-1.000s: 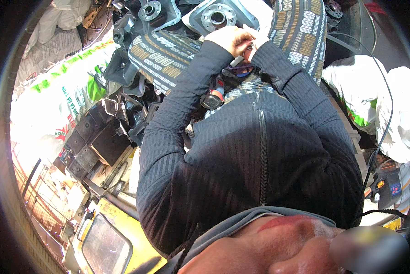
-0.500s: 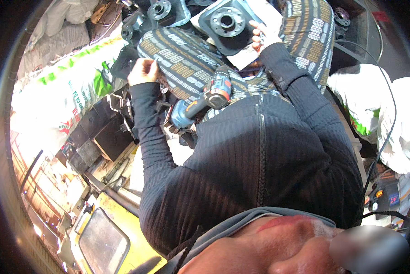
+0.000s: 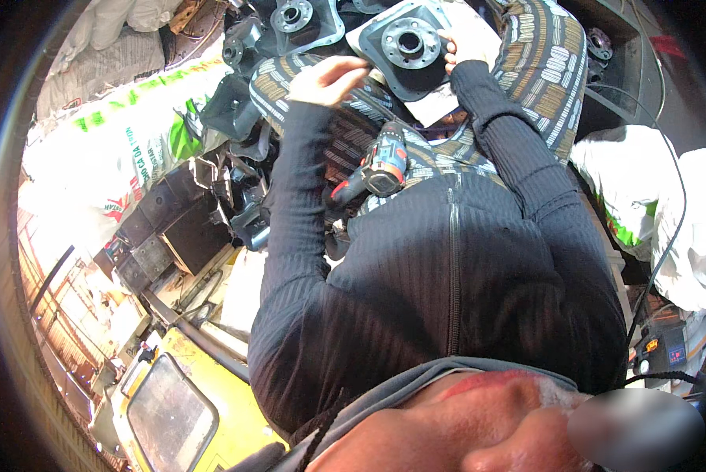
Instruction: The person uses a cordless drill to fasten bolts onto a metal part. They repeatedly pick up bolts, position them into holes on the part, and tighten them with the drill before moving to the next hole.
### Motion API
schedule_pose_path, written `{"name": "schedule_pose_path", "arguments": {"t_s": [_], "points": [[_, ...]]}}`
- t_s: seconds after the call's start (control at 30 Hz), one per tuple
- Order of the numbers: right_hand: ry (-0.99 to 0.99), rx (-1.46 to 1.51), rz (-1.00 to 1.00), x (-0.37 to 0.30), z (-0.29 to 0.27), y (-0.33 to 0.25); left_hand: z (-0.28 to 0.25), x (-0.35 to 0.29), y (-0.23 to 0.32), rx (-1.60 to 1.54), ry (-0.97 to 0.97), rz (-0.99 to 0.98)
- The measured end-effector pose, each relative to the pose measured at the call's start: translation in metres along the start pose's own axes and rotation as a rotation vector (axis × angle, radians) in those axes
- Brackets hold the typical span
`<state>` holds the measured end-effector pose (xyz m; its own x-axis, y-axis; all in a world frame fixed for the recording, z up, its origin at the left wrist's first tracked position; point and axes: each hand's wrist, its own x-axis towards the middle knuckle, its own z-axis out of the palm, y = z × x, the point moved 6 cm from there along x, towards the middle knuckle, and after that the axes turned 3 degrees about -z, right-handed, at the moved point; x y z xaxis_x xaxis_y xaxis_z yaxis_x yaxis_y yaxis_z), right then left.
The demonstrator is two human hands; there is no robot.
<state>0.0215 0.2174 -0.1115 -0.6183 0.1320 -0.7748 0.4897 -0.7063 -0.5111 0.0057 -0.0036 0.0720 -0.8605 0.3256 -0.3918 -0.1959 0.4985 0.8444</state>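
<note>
Head view: from above, facing down
Jacket (image 3: pixel 384 291): near, centre of frame
Left hand (image 3: pixel 328 82), right hand (image 3: pixel 469 55): farther, upper middle

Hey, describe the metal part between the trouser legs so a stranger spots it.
Find the patterned trousers near the picture's top. Between their legs sits a grey metal part with a round, holed hub. Unlike the similar part to its left, it has white material showing at its edges.
</note>
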Motion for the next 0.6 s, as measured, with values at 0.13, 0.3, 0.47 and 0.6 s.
{"name": "schedule_pose_path", "arguments": {"t_s": [0.13,0.3,0.47,0.6], "points": [[-0.089,-0.198,-0.215,0.020,-0.013,0.016,0.043,0.044,-0.028,-0.048,0.096,0.034],[-0.052,-0.269,-0.509,0.004,-0.014,0.003,0.063,0.052,-0.026,0.425,0.215,0.318],[-0.033,-0.310,-0.626,-0.031,-0.001,-0.017,0.076,0.045,-0.014,0.788,0.213,0.535],[-0.165,-0.625,-0.828,-0.046,0.015,-0.024,0.079,0.052,-0.026,0.743,0.204,0.404]]}}
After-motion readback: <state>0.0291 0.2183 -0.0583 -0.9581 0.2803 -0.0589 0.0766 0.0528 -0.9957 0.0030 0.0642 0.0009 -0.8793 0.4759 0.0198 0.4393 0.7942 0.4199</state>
